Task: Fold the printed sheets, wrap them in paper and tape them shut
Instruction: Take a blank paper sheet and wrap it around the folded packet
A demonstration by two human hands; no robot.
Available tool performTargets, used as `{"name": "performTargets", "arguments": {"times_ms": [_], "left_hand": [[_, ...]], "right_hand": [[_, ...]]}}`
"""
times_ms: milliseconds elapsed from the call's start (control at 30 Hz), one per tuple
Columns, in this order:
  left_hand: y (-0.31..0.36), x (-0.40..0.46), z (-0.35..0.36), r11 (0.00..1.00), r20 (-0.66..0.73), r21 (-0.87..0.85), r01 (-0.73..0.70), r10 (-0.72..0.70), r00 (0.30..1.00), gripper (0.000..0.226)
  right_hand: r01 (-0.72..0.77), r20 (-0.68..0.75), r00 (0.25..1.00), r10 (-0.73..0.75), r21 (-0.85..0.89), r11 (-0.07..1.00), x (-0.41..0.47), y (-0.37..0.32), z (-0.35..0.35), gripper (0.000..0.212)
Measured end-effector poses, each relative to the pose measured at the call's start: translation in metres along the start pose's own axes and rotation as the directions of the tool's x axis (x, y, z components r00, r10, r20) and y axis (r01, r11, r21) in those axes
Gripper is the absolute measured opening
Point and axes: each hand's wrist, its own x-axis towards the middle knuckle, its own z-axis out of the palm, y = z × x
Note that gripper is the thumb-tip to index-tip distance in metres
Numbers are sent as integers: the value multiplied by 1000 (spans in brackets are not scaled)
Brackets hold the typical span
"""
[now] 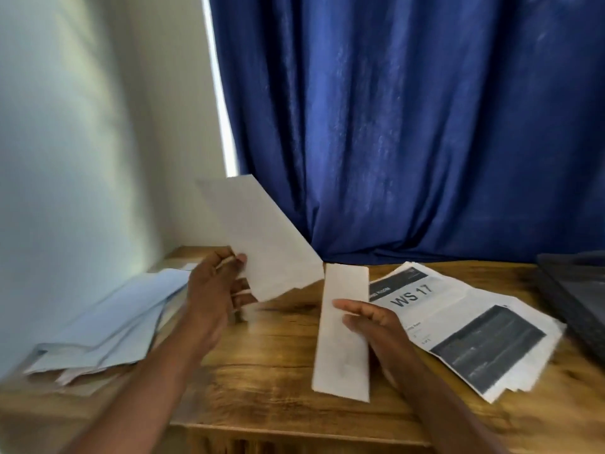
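The left hand point(217, 283) pinches a white folded sheet point(258, 237) by its lower edge, thumb on the near face and fingers curled behind, holding it up off the counter point(268, 348) and tilted toward 11 o'clock. The right hand point(370, 322) lies with thumb and fingers nearly straight on a narrow folded strip point(343, 332) that rests flat at the counter's centre, long axis running 12 to 6 — whether it grips the strip or only rests on it cannot be told. At 3 o'clock of the strip, just beside it, lies a stack of printed sheets point(471, 329), the top one reading "WS 17". At 9 o'clock a loose pile of pale blue paper point(108, 326) spreads over the counter's left end — blurred. A dark tray point(576, 290) sits at the right edge, and a blue curtain point(409, 126) hangs behind.
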Motion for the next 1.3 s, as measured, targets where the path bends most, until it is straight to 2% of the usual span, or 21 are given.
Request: {"name": "performTargets", "arguments": {"times_ms": [67,133,200,300,367,433,467,533,600,633,667,700,733,800,900,1000,1100,1200,1300], "left_hand": [[-29,-15,28,995,78,-42,95,-92,993,11],[-53,-23,46,981,135,-71,182,-172,976,18],[-70,-26,58,959,188,-71,274,-256,948,22],[-86,-21,63,931,248,40,363,-361,899,28],[-93,-16,60,920,252,57,388,-389,886,33],[-98,-13,56,927,197,59,371,-375,906,43],[-98,-14,56,937,161,102,335,-348,924,53],[-98,-14,56,919,147,353,174,-238,960,79],[-94,-10,56,752,265,648,-122,-71,962,105],[-92,-5,55,638,365,716,-283,4,931,115],[-87,1,55,539,492,719,-438,51,869,121],[-82,10,55,455,624,679,-575,54,780,125],[-77,17,58,386,733,622,-682,19,680,127],[-73,28,71,259,844,533,-805,-94,529,128],[-78,48,96,112,883,456,-883,-180,434,128],[-88,60,109,123,901,416,-901,-187,391,130],[-102,58,108,160,887,459,-874,-134,441,126],[-109,59,101,64,887,462,-885,-31,461,126],[-108,61,98,14,882,472,-882,12,472,125]], "right_hand": [[-1,25,1000,-4,177,984,-8,-10,2,23],[2,-16,1000,2,243,970,-11,-14,3,25],[9,-131,991,19,214,977,-10,-14,1,13],[35,-286,958,-2,112,993,-1,-10,-11,9],[35,-321,947,-20,43,998,1,-11,-17,8],[-5,-317,948,9,13,1000,5,-8,-21,10],[-32,-317,948,31,1,999,5,-7,-21,11],[-54,-315,948,48,-12,998,7,-5,-21,11],[-47,-304,951,60,51,998,9,-2,-22,7],[-48,-301,950,75,97,994,8,-2,-21,7],[-57,-306,948,92,119,991,8,-3,-21,9],[-67,-315,944,101,116,991,10,-1,-22,11],[-78,-326,940,104,93,993,11,1,-23,14],[-83,-334,938,93,43,996,14,5,-23,13],[-65,-338,939,64,8,998,16,9,-24,12],[-61,-369,928,52,-13,998,19,11,-26,10],[-61,-381,923,58,5,998,22,14,-27,14],[-60,-371,927,48,-21,998,23,14,-26,26],[-57,-382,923,43,-24,998,23,15,-27,25]]}}
